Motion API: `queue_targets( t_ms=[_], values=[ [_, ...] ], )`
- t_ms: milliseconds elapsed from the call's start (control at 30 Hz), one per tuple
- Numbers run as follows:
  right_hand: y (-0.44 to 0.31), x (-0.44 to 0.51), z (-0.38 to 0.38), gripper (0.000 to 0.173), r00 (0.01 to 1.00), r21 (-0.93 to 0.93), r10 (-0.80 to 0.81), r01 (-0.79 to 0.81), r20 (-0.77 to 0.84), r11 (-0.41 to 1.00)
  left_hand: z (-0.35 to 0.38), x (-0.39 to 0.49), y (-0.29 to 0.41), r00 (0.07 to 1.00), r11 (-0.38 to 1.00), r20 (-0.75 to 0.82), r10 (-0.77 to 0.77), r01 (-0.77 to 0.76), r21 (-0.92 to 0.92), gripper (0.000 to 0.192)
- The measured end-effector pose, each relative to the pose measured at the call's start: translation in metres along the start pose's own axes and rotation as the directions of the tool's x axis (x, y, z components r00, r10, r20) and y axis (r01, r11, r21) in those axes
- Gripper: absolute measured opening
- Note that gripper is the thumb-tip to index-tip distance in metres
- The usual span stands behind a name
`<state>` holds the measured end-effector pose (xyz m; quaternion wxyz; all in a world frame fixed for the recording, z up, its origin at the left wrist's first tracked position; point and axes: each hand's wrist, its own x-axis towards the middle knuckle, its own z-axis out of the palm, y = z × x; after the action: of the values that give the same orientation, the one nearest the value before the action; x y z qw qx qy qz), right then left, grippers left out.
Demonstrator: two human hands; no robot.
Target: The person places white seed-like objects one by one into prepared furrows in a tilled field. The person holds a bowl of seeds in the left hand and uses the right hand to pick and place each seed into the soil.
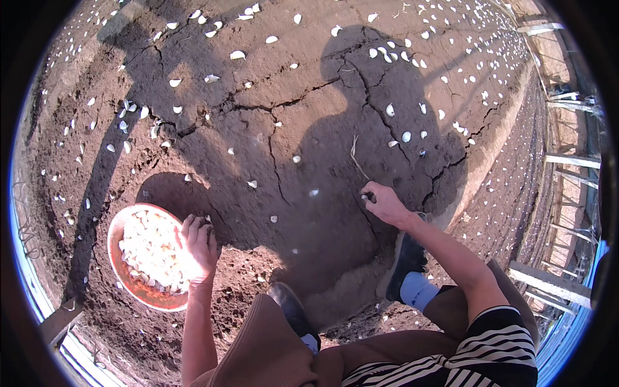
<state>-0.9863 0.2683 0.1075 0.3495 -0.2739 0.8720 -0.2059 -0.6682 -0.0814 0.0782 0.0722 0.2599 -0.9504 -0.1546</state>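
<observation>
A round, reddish bowl (115, 246) full of pale garlic cloves (150, 246) is at the lower left. My left hand (200, 242) rests at the bowl's right rim, its fingers curled; whether it grips the rim or a clove is unclear. Right of centre, my right hand (384, 203) is low over the soil, with a garlic clove (365, 197) between its thumb and fingers. A dry stalk (357, 157) lies on the ground just beyond its fingertips. More cloves, such as one clove (314, 192) to the left of this hand, lie scattered over the cracked soil (319, 126).
My shoes (292, 307) stand on the soil near the bottom. Many cloves (483, 63) dot the ground at the upper right. A raised soil edge (503, 140) runs along the right, with posts (573, 160) beyond it. Another post (60, 321) stands at the lower left.
</observation>
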Motion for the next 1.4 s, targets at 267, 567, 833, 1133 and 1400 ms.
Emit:
queue_targets(
  t_ms=[267,567,833,1133,1400],
  values=[
    [-0.035,-0.019,0.054,0.015,0.992,0.101,-0.109,0.102,0.065,0.99,0.004,-0.001,-0.004,1.0,0.997,-0.018,0.002,-0.004,-0.083,0.015],
    [-0.029,-0.031,0.078,0.014,0.888,-0.359,-0.456,0.443,0.053,0.821,0.002,0.001,-0.002,1.0,0.996,-0.018,0.001,-0.002,-0.089,0.015],
    [-0.034,-0.022,0.075,0.012,0.899,-0.488,-0.364,0.437,0.242,0.756,0.005,0.0,-0.003,1.0,0.993,-0.018,-0.01,0.008,-0.115,0.018],
    [-0.111,0.097,0.038,0.015,0.923,-0.017,-0.276,0.282,-0.266,0.959,-0.007,0.005,0.004,1.0,0.994,-0.017,0.016,-0.018,-0.112,0.02],
    [-0.155,0.2,0.048,0.01,0.835,-0.489,-0.461,0.279,-0.302,0.826,-0.006,0.003,0.002,1.0,0.996,-0.021,0.011,-0.013,-0.085,0.022]
  ],
)
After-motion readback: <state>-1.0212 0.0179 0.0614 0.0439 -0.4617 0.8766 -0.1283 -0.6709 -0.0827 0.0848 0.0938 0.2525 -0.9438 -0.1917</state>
